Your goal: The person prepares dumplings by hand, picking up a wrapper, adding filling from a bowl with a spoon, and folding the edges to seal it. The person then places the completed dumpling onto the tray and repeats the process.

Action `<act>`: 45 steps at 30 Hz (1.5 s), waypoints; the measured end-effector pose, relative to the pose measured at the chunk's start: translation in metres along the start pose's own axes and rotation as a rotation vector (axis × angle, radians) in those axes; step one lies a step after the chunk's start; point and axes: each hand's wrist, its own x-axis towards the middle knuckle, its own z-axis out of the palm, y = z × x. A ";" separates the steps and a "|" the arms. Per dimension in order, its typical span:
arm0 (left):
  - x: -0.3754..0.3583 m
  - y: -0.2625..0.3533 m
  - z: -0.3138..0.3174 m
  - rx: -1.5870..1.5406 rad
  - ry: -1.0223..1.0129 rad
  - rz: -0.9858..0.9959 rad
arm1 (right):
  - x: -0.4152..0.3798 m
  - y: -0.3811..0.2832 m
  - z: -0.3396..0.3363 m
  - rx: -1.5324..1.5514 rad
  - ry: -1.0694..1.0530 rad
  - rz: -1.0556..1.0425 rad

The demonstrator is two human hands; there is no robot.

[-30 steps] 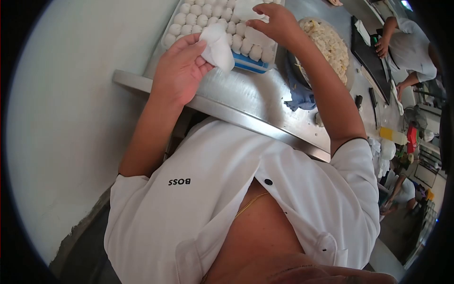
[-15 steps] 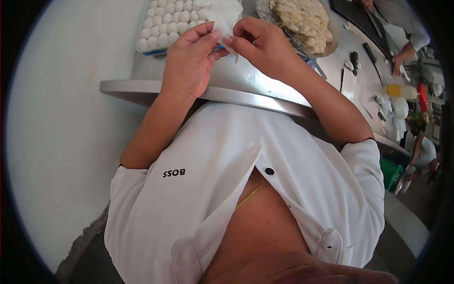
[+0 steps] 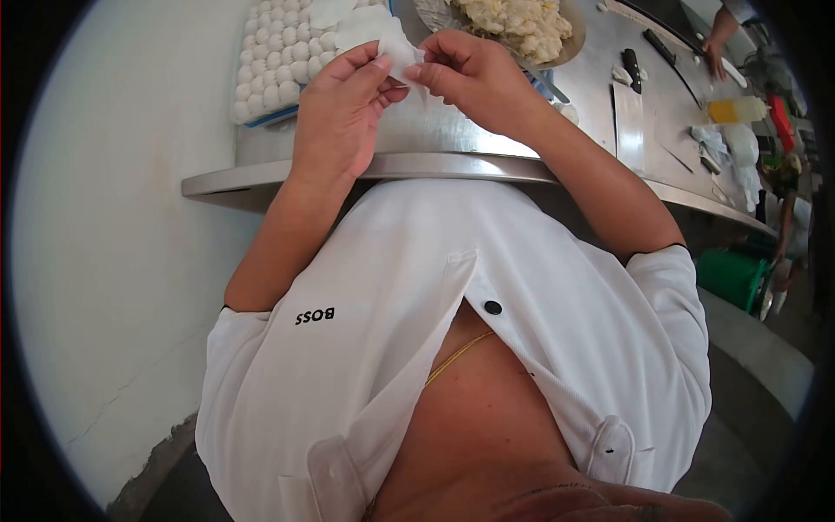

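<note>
A thin white wrapper (image 3: 397, 54) hangs between my two hands above the steel table. My left hand (image 3: 341, 97) pinches its left side between thumb and fingers. With thumb and forefinger, my right hand (image 3: 474, 80) grips the right edge. Whether anything lies inside the wrapper cannot be made out. Behind the left hand, a blue-edged tray (image 3: 277, 117) holds rows of small white rounded pieces (image 3: 277, 54). More white sheets (image 3: 361, 26) lie over the tray's right part. Past the right hand is a metal bowl (image 3: 577, 35) of pale, lumpy mixture (image 3: 518, 28).
On the steel table (image 3: 452, 130), a black-handled cleaver (image 3: 628, 113) and a long knife (image 3: 671, 65) lie to the right. Farther along are a bottle of yellow liquid (image 3: 735, 110) and plastic bags (image 3: 739, 143). Another person's hand (image 3: 715, 52) is at the far right. A wall (image 3: 130, 217) borders the left.
The view has shifted, so the tray and bowl sit higher. Both hands still grip the wrapper, which shows more broadly between them. The other person's hand has moved away up the table.
</note>
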 end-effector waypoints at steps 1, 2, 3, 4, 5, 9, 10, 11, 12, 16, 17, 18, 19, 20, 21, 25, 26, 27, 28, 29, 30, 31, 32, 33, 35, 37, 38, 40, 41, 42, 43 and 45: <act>0.000 -0.001 0.000 0.005 0.000 -0.003 | 0.000 0.002 -0.001 0.006 0.002 0.000; 0.000 -0.001 0.000 -0.003 -0.007 -0.006 | 0.001 0.004 -0.002 0.101 -0.008 0.024; 0.001 -0.001 0.000 -0.010 -0.015 -0.008 | 0.001 0.006 -0.004 0.196 -0.019 0.046; 0.002 -0.001 -0.001 -0.004 -0.011 -0.010 | 0.002 0.007 -0.004 0.204 -0.021 0.045; 0.003 0.000 -0.001 -0.019 -0.021 -0.020 | 0.003 0.008 -0.005 0.224 -0.012 0.063; 0.006 -0.002 -0.004 -0.040 -0.032 -0.024 | 0.003 0.001 -0.004 0.251 -0.016 0.099; 0.008 -0.003 -0.008 -0.036 -0.029 -0.023 | 0.004 0.003 -0.004 0.254 -0.019 0.097; 0.010 -0.005 -0.012 -0.049 -0.063 -0.044 | 0.005 0.007 -0.003 0.264 -0.045 0.086; 0.011 -0.006 -0.015 -0.061 -0.096 -0.067 | 0.006 0.011 -0.004 0.274 -0.072 0.076; 0.011 0.005 -0.017 -0.097 -0.128 -0.136 | 0.012 0.016 -0.013 0.498 -0.074 0.198; 0.010 0.009 -0.016 -0.115 -0.102 -0.135 | 0.015 0.018 -0.014 0.502 -0.075 0.194; 0.010 0.012 -0.015 -0.134 -0.077 -0.136 | 0.016 0.021 -0.015 0.544 -0.049 0.216; 0.012 0.012 -0.018 -0.132 -0.079 -0.138 | 0.017 0.022 -0.015 0.583 -0.020 0.239; 0.014 0.009 -0.021 -0.136 -0.086 -0.153 | 0.016 0.019 -0.015 0.583 -0.017 0.239; 0.016 0.007 -0.024 -0.141 -0.093 -0.167 | 0.013 0.012 -0.012 0.589 -0.044 0.240; 0.020 0.000 -0.026 -0.162 -0.202 -0.209 | 0.013 0.017 -0.011 0.502 -0.184 0.190; 0.020 -0.001 -0.028 -0.179 -0.218 -0.220 | 0.014 0.021 -0.013 0.502 -0.182 0.193; 0.021 -0.002 -0.029 -0.195 -0.235 -0.232 | 0.016 0.026 -0.015 0.502 -0.178 0.219; 0.020 -0.001 -0.029 -0.195 -0.235 -0.235 | 0.017 0.029 -0.017 0.503 -0.173 0.245; 0.020 0.002 -0.029 -0.194 -0.214 -0.246 | 0.017 0.028 -0.017 0.504 -0.171 0.247; 0.020 0.004 -0.030 -0.193 -0.192 -0.256 | 0.018 0.026 -0.017 0.563 -0.091 0.257; 0.022 0.005 -0.033 -0.192 -0.192 -0.258 | 0.018 0.026 -0.017 0.621 -0.011 0.266; 0.023 0.005 -0.038 -0.188 -0.160 -0.245 | 0.021 0.031 -0.018 0.623 -0.011 0.267; 0.023 0.007 -0.043 -0.183 -0.127 -0.230 | 0.026 0.042 -0.020 0.758 0.024 0.252; 0.026 0.014 -0.053 -0.171 -0.109 -0.194 | 0.031 0.048 -0.026 0.899 0.051 0.232; 0.028 0.028 -0.062 -0.151 -0.090 -0.155 | 0.035 0.045 -0.036 1.088 0.082 0.251; 0.029 0.037 -0.065 -0.108 -0.047 -0.120 | 0.038 0.045 -0.039 1.073 0.113 0.194; 0.035 0.052 -0.074 -0.057 -0.006 -0.079 | 0.038 0.037 -0.045 1.068 0.192 0.213; 0.042 0.059 -0.080 0.054 0.019 -0.069 | 0.038 0.032 -0.048 1.054 0.275 0.241; 0.048 0.064 -0.084 0.163 0.044 -0.058 | 0.039 0.033 -0.052 1.000 0.298 0.278; 0.055 0.067 -0.085 0.169 0.044 -0.051 | 0.039 0.035 -0.054 1.004 0.295 0.270; 0.070 0.070 -0.089 0.435 0.147 -0.061 | 0.040 0.039 -0.056 0.960 0.256 0.320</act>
